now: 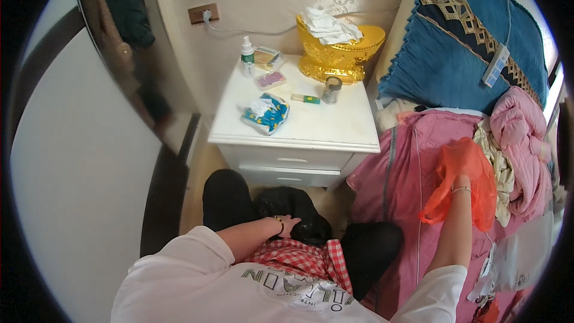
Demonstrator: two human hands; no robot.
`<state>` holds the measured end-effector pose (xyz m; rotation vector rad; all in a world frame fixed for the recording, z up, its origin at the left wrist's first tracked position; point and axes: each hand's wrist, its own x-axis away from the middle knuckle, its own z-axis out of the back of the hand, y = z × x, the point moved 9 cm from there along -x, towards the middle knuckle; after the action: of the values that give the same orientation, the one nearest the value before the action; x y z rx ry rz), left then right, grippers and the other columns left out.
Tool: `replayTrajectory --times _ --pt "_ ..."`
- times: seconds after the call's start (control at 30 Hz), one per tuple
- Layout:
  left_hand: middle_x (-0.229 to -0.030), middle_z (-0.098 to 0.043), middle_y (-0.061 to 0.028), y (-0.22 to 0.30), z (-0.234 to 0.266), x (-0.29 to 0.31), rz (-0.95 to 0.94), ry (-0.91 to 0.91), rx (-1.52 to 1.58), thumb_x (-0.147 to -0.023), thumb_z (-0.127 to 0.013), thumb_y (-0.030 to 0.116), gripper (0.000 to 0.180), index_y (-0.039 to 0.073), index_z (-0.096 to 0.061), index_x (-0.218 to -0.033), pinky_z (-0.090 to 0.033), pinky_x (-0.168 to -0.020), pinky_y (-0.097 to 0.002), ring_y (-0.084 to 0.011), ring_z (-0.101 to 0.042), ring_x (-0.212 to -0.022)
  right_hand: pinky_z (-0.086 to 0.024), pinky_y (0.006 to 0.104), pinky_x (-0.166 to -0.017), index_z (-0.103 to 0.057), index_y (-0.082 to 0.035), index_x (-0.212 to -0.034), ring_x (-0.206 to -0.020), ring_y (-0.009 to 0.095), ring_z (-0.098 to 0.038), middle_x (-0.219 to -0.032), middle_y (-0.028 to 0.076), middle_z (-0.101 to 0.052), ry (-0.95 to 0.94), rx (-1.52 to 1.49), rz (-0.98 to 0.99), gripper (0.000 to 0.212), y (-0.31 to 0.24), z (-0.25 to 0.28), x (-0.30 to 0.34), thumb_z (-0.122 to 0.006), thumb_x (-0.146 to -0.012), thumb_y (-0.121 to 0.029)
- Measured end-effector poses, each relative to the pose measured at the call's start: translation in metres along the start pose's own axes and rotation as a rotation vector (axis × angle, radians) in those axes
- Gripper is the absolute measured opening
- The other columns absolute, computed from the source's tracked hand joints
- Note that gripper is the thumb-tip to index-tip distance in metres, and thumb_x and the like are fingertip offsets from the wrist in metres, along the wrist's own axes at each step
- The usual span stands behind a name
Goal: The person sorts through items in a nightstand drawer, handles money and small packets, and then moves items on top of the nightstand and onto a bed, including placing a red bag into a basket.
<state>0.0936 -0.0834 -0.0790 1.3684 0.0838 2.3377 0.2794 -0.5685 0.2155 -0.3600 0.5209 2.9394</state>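
Observation:
Low between my knees, my left hand (289, 226) grips the edge of a black plastic bag (290, 202); its fingertips are partly lost against the dark plastic. On the right, over the bed, my right forearm reaches into a thin red plastic bag (469, 170). My right hand is covered by that bag, so its fingers and anything in them are hidden. A cream cloth (501, 179) and a pink quilted bundle (519, 134) lie beside the red bag.
A white nightstand (230, 122) ahead carries a tissue pack (266, 115), a spray bottle (247, 58), a small jar (332, 91) and a gold ingot-shaped tissue holder (341, 54). Right of it is the pink-covered bed (400, 191) with a blue pillow (442, 54) and a remote (495, 67).

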Motion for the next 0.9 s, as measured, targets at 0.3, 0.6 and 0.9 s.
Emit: replayTrajectory --times 0.3,0.6,0.9 --pt "-0.12 -0.056 -0.014 0.024 0.005 -0.021 0.032 -0.053 -0.205 -0.078 -0.058 0.007 0.046 0.01 -0.054 -0.123 -0.047 -0.085 -0.0465 -0.0303 -0.056 -0.108 -0.043 0.0351 -0.082 -0.059 -0.012 -0.113 -0.1 0.029 -0.053 -0.108 0.012 -0.058 0.19 -0.098 -0.131 0.043 0.035 0.112 0.078 -0.057 -0.078 -0.038" --pt "-0.087 -0.064 -0.0161 0.025 0.104 0.011 -0.26 0.591 0.424 -0.079 -0.049 0.024 0.023 0.007 -0.065 -0.082 -0.047 -0.074 -0.0409 -0.0345 -0.06 -0.085 -0.042 0.0404 -0.087 -0.056 -0.002 -0.111 -0.106 0.035 -0.05 -0.114 0.019 -0.055 0.309 -0.06 -0.252 0.031 0.078 0.08 0.166 -0.056 -0.084 -0.017" --pt "-0.071 -0.057 -0.0003 0.122 0.23 0.229 -0.946 0.568 0.462 -0.081 -0.048 0.01 0.017 0.002 -0.06 -0.089 -0.045 -0.061 -0.0249 -0.0067 -0.051 -0.067 -0.038 0.0421 -0.094 -0.056 -0.002 -0.108 -0.11 0.034 -0.047 -0.117 0.016 -0.052 0.642 -0.198 -0.217 0.028 0.025 0.129 0.23 -0.055 -0.081 -0.004"
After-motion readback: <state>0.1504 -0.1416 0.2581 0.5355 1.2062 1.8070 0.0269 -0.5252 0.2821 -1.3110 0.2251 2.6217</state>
